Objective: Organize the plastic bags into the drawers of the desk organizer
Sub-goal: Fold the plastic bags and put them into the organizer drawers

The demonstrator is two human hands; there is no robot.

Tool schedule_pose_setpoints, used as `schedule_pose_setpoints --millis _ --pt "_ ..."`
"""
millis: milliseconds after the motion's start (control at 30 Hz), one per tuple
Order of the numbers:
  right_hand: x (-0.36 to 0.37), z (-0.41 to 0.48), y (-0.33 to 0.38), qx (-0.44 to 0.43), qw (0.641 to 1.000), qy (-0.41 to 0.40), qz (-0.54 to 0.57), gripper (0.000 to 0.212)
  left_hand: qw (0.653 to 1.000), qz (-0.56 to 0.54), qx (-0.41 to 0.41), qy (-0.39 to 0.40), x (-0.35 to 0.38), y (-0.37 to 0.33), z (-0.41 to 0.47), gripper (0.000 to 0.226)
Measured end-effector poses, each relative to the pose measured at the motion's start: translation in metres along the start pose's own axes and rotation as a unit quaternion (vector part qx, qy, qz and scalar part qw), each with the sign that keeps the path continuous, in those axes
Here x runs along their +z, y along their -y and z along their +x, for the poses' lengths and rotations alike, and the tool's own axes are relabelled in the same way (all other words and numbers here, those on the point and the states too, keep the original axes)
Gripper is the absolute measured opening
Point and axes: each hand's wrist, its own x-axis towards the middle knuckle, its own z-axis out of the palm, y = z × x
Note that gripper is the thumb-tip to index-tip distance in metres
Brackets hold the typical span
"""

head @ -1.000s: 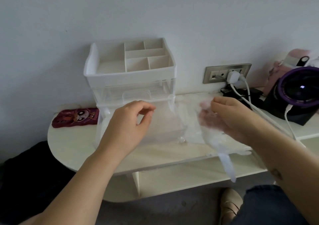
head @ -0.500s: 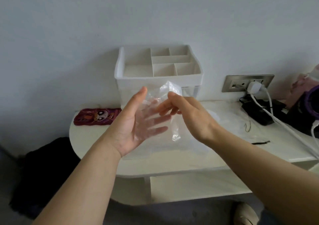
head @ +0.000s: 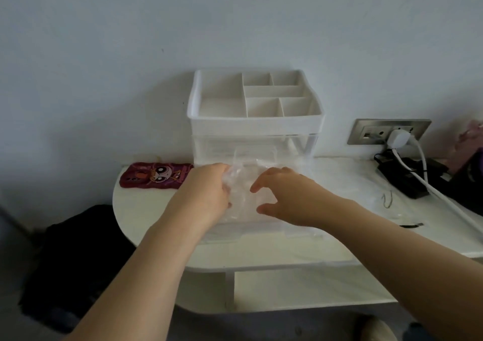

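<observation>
Head view: two bare forearms reach in from the bottom edge toward a white table point(head: 146, 217). The left hand point(head: 206, 194) has its fingers curled into the crumpled edge of a clear plastic bag point(head: 240, 186) and grips it. The right hand point(head: 285, 199) hovers just beside it with thumb and fingers spread and half bent over the same bag; whether they pinch the film cannot be told. The bag sits between the two hands, over the pulled-out clear lower drawer point(head: 261, 232) of the desk organizer point(head: 256, 129). More clear bags point(head: 339, 183) lie on the table to the right of the drawer. Left of the organizer lies a red cartoon phone case point(head: 156, 177). Behind, the organizer's white top tray stands against the wall, and a white plug point(head: 398, 138) sits in a metal wall outlet point(head: 366, 131) to the right.
</observation>
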Motion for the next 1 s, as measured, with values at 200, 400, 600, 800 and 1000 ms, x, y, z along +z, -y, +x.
schedule_pose_setpoints --millis 200,400,600,800,1000 --pt "-0.006 0.003 0.002 -0.005 0.997 0.072 0.012 0.043 0.992 0.117 -0.001 -0.054 -0.005 0.011 0.003 0.05" --pt "-0.023 -0.003 0.006 -0.008 0.999 0.033 -0.034 0.032 0.971 0.157 0.075 -0.161 -0.004 -0.003 -0.004 0.031" --pt "-0.02 0.006 0.006 0.029 0.984 0.118 -0.13 0.042 0.979 0.144 0.01 0.143 0.017 -0.018 0.01 0.051" --pt "-0.011 0.023 0.002 0.027 0.971 0.206 -0.115 0.06 0.948 0.207 -0.04 0.236 0.023 -0.016 0.023 0.065" --pt "-0.016 0.02 -0.007 0.004 0.979 0.189 -0.078 0.073 0.947 0.222 -0.029 0.229 0.026 -0.011 0.027 0.068"
